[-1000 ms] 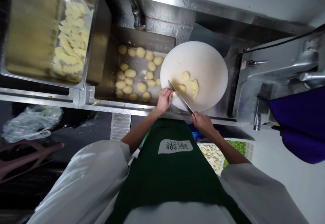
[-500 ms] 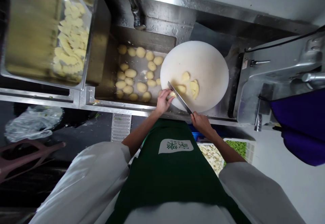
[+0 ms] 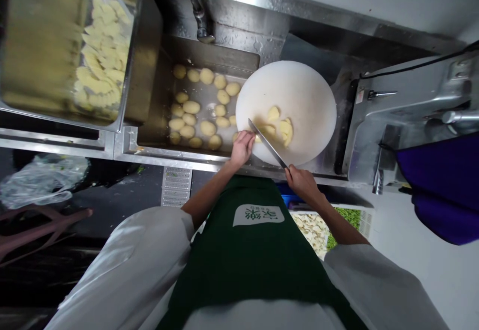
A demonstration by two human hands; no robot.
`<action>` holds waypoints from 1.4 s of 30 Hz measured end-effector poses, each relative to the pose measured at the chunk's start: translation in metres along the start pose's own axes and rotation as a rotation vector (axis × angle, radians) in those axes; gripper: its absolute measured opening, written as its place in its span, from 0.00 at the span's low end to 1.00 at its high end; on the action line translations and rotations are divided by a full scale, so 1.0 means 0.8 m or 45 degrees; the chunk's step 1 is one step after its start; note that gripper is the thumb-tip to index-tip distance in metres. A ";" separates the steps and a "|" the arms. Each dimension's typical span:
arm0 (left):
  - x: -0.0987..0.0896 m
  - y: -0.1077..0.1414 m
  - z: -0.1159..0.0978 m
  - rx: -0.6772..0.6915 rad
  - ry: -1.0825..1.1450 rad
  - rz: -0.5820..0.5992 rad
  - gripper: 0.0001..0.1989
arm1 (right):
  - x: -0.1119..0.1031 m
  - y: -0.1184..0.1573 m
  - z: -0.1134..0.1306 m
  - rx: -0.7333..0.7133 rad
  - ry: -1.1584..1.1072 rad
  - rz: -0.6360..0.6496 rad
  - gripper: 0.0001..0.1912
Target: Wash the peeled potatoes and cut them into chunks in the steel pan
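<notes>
A round white cutting board (image 3: 299, 90) lies over the right part of the sink. My right hand (image 3: 302, 183) is closed around the handle of a knife (image 3: 268, 144), whose blade slants up and left over the board's near left edge. My left hand (image 3: 242, 146), fingers bent together, holds a potato piece (image 3: 258, 139) against the board just left of the blade. Right of the blade lie a cut potato (image 3: 268, 130), another piece (image 3: 273, 113) and several overlapping slices (image 3: 286, 131).
Several peeled potatoes (image 3: 191, 107) lie in the sink basin (image 3: 224, 58). At the left stands a deep metal container (image 3: 41, 46) with potato slices (image 3: 99, 66). A faucet (image 3: 205, 33) hangs behind. Below right are crates with pale pieces (image 3: 311, 230) and green vegetables (image 3: 350, 220).
The knife and my right hand have moved slightly right and down. My left hand's fingers have drawn closer together around the potato piece.
</notes>
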State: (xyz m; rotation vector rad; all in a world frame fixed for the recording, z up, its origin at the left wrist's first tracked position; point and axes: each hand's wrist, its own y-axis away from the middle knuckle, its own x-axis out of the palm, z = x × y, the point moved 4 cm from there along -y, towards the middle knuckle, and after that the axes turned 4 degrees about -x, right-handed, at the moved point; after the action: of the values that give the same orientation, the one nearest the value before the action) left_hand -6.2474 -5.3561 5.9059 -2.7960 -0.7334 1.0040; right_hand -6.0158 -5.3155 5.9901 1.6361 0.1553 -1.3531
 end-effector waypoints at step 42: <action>0.000 0.007 0.009 0.019 0.051 0.009 0.14 | -0.004 0.017 0.004 0.015 -0.061 0.090 0.19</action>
State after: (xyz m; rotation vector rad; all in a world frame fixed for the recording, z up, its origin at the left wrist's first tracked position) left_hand -6.2495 -5.3620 5.8990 -2.7993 -0.7084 0.9477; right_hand -6.0106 -5.3232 6.0007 1.6026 0.0606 -1.3403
